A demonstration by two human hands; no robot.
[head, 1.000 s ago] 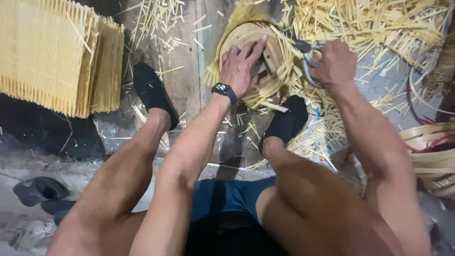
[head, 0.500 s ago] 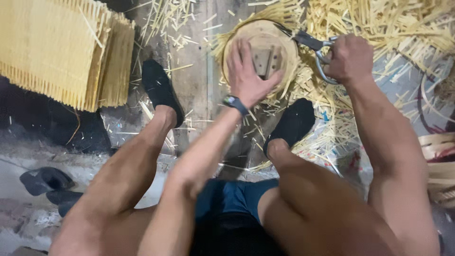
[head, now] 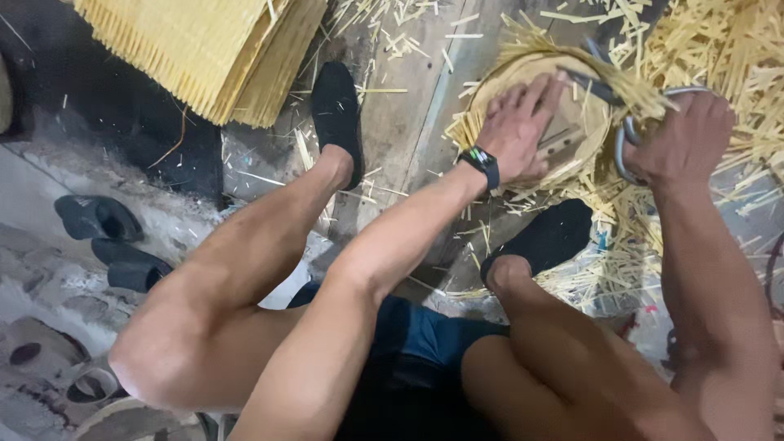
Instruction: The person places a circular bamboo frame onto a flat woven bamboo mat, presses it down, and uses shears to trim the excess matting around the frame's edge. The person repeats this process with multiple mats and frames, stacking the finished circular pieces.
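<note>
Lately our view has swung leftward, so the round woven bamboo disc (head: pixel 545 110) now sits far up at the upper right, where half a second ago it lay nearer the top centre; we judge the trimming has moved on around the rim. Our left hand (head: pixel 516 131) lies flat on the disc, fingers spread apart and pressing it down, a dark wristwatch (head: pixel 483 161) on the wrist. Our right hand (head: pixel 682 139) is closed tight round the looped handles of metal shears (head: pixel 633 131), whose blades reach in over the disc's fringed edge; whether the blades are parted we cannot tell. Counted: one disc, one shears, two black shoes (head: pixel 336 114) on our feet, one stack of woven bamboo mats (head: pixel 204 49) upper left, two loose dark sandals (head: pixel 110 241) at the left, and bamboo offcuts (head: pixel 719 57) past counting
</note>
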